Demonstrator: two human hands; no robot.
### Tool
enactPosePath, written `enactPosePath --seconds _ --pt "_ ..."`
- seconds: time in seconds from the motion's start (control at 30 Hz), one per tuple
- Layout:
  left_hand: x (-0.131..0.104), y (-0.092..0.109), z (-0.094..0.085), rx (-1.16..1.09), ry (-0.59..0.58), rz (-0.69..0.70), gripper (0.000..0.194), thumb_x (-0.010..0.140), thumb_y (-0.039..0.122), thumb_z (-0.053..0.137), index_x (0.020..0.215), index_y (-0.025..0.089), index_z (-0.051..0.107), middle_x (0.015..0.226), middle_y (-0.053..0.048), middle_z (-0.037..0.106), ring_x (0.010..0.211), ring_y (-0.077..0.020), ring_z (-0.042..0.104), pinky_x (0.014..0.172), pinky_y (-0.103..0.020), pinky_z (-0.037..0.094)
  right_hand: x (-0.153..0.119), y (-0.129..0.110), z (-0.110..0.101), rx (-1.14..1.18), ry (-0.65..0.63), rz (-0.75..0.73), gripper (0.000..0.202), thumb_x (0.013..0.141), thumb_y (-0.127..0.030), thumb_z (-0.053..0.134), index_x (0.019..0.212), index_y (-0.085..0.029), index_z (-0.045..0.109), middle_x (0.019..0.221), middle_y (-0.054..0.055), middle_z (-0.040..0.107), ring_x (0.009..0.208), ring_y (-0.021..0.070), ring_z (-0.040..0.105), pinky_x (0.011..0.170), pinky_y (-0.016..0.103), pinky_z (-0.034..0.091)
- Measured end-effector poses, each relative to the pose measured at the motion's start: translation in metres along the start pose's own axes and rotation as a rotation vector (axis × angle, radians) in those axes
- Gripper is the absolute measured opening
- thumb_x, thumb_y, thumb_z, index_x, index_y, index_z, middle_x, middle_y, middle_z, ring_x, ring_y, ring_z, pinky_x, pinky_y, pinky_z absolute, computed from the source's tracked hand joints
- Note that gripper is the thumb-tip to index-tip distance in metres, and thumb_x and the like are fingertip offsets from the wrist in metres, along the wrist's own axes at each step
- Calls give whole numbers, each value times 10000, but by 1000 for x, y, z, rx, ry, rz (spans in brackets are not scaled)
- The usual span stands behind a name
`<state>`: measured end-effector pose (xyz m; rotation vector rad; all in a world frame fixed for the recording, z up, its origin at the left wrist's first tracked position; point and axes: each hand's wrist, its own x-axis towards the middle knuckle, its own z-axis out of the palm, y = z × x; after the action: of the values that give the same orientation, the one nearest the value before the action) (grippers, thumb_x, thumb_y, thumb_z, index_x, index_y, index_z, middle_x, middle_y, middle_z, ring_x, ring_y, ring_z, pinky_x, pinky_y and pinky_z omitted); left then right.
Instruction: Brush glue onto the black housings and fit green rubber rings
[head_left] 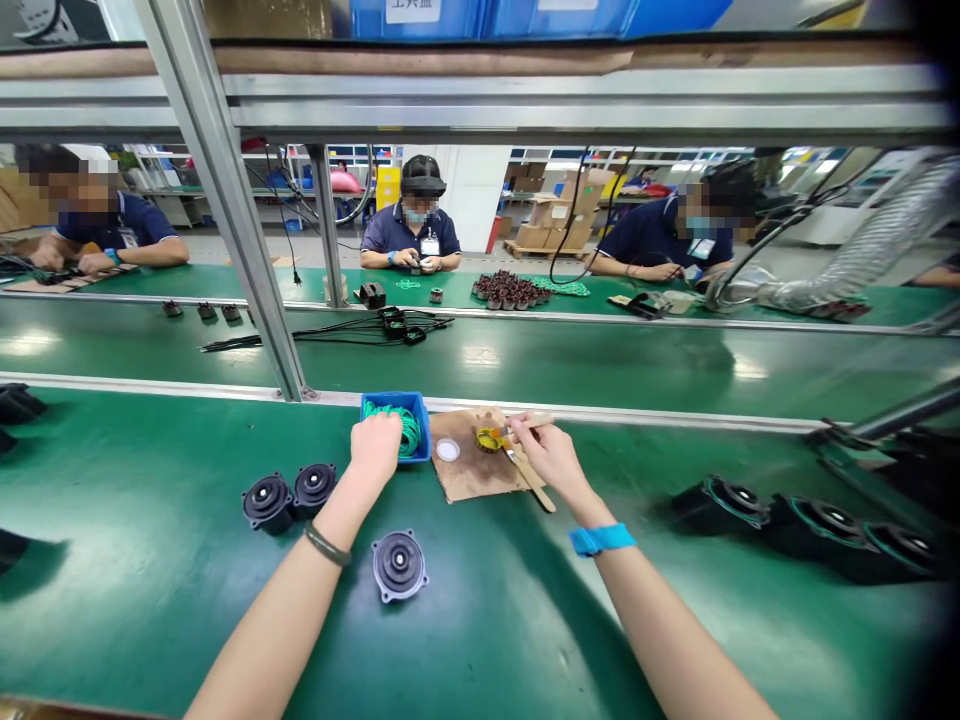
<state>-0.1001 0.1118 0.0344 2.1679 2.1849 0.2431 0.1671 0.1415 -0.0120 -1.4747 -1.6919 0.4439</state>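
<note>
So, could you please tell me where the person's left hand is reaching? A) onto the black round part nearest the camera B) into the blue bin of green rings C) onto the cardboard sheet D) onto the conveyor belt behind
B: the left hand sits at the blue bin, over the green rings.

The worktop (150,620) is showing plain green. The bin (395,402) is showing blue, holding green rings (409,428). The round housings (400,566) are appearing black. The wristband (601,539) is showing blue, the pot (489,439) possibly yellow, the cardboard (472,470) brown.

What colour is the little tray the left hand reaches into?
Blue tray, holding green rings; head view.
</note>
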Motion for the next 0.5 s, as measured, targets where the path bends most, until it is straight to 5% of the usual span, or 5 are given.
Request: enactPosePath --seconds 0.2,0.3,0.5 --pt "-8 -9 -20 -119 139 -1 199 950 225 524 954 160 712 980 -123 713 919 -281 705 781 -391 539 1 11 0 150 -8 65 490 811 -638 501 747 -187 682 671 68 698 626 223 650 589 290 471" --pt "-20 -15 -32 -246 223 14 218 955 238 510 1035 191 708 1041 -92 729 903 -224 713 830 -331 529 1 9 0 258 13 81 475 765 -648 582 725 -183 672 625 42 664 559 181 599 546 270 456" --pt "-83 -31 -28 -467 153 97 83 829 204 678 837 210 761 691 28 752 591 -119 694 595 -178 527 -22 -26 -8 552 128 67 448 867 -621 498 928 -195 623 700 22 652 564 135 580 489 228 433"
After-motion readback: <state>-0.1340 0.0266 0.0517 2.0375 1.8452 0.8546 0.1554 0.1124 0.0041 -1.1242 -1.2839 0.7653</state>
